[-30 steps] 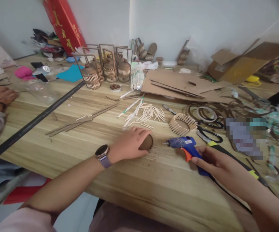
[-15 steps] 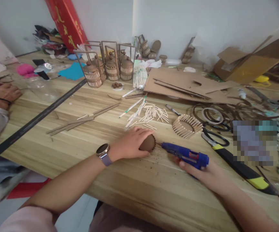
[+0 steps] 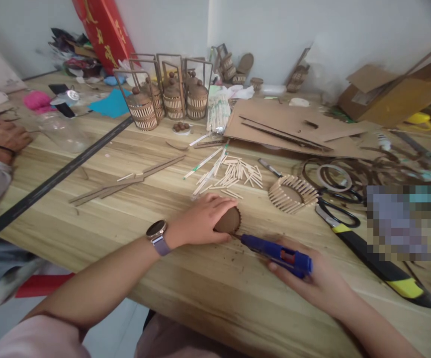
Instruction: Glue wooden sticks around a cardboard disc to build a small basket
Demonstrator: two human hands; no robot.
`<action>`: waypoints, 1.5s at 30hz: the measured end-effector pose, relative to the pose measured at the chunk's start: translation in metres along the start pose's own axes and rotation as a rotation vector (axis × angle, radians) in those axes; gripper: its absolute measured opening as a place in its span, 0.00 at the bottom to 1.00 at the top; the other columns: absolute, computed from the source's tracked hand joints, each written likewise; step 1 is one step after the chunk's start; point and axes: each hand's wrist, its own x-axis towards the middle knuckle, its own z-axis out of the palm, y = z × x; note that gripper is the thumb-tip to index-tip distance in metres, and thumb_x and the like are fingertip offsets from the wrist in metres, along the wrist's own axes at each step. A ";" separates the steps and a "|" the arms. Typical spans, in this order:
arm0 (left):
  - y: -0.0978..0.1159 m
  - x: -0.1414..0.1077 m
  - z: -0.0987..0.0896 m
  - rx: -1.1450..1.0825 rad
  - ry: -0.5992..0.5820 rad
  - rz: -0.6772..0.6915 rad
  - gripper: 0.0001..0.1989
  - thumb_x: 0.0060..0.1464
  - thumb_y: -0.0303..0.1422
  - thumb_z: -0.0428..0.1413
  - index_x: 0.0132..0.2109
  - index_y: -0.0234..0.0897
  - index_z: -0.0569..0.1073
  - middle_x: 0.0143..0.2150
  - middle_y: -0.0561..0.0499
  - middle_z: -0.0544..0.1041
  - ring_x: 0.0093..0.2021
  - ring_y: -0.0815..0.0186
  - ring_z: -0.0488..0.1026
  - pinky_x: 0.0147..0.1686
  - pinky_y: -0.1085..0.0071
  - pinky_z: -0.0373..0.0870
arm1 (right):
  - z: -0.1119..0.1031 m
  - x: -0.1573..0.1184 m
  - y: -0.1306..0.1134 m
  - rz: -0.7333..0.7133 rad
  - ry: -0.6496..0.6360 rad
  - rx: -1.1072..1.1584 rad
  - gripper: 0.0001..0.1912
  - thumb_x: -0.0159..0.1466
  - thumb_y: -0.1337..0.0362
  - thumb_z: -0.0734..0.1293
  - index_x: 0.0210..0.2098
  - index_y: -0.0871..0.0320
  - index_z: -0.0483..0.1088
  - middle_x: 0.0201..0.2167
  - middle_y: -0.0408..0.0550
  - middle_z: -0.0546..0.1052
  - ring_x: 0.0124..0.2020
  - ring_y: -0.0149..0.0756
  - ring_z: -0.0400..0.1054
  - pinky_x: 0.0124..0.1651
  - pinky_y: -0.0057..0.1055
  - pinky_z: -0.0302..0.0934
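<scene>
My left hand [image 3: 204,221], with a watch [image 3: 157,233] on its wrist, grips a round brown cardboard disc [image 3: 228,221] against the table, thumb and fingers around its left side. A blue glue gun [image 3: 275,252] lies in my right hand [image 3: 312,271], its fingers wrapped round the handle. The nozzle points left and meets the disc's lower right edge; whether it touches cannot be made out. Beyond the hands is a pile of short wooden sticks [image 3: 239,171]. To the right stands a ring of sticks on a round base [image 3: 293,195].
Scissors [image 3: 338,214] and a black-and-yellow handled tool [image 3: 379,263] lie at right. Small lidded baskets [image 3: 174,99] with tall handles stand at the back beside a cardboard sheet [image 3: 275,124]. Brown strips [image 3: 126,184] lie left. Another person's hand [image 3: 2,134] rests at the far left.
My right hand has moved the glue gun left and slightly down, so its nozzle is now at the disc's lower right edge. My left hand keeps its hold on the disc.
</scene>
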 end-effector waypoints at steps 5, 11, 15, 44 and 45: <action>-0.001 0.000 0.001 0.009 0.002 0.007 0.39 0.51 0.38 0.64 0.66 0.36 0.57 0.65 0.41 0.65 0.64 0.50 0.58 0.63 0.54 0.56 | 0.000 0.000 0.000 0.003 -0.008 -0.013 0.08 0.65 0.58 0.63 0.35 0.54 0.70 0.30 0.48 0.77 0.30 0.39 0.72 0.33 0.33 0.66; -0.001 0.000 0.001 0.016 -0.002 0.009 0.38 0.52 0.39 0.64 0.66 0.39 0.57 0.65 0.43 0.65 0.63 0.50 0.58 0.63 0.53 0.56 | 0.002 0.000 0.001 -0.014 -0.003 -0.039 0.08 0.66 0.59 0.62 0.34 0.54 0.70 0.31 0.48 0.76 0.32 0.39 0.72 0.34 0.33 0.66; -0.001 0.000 0.001 0.020 0.000 0.008 0.39 0.51 0.39 0.64 0.65 0.35 0.58 0.65 0.42 0.65 0.63 0.50 0.58 0.63 0.54 0.56 | 0.003 -0.001 0.003 -0.030 0.005 -0.044 0.07 0.66 0.59 0.62 0.35 0.54 0.70 0.32 0.48 0.77 0.33 0.39 0.72 0.34 0.33 0.66; 0.000 0.000 0.000 0.028 0.005 0.016 0.37 0.52 0.41 0.63 0.65 0.38 0.58 0.64 0.42 0.66 0.62 0.50 0.60 0.62 0.53 0.57 | 0.006 0.000 0.004 0.003 0.014 -0.054 0.10 0.66 0.57 0.61 0.35 0.55 0.70 0.31 0.50 0.77 0.32 0.40 0.72 0.35 0.35 0.67; 0.000 0.000 0.000 0.031 0.005 0.019 0.37 0.52 0.41 0.63 0.65 0.37 0.58 0.64 0.42 0.66 0.62 0.50 0.60 0.62 0.53 0.57 | 0.005 0.001 0.003 0.005 0.016 -0.056 0.10 0.66 0.57 0.61 0.34 0.55 0.70 0.31 0.49 0.77 0.32 0.40 0.72 0.34 0.35 0.67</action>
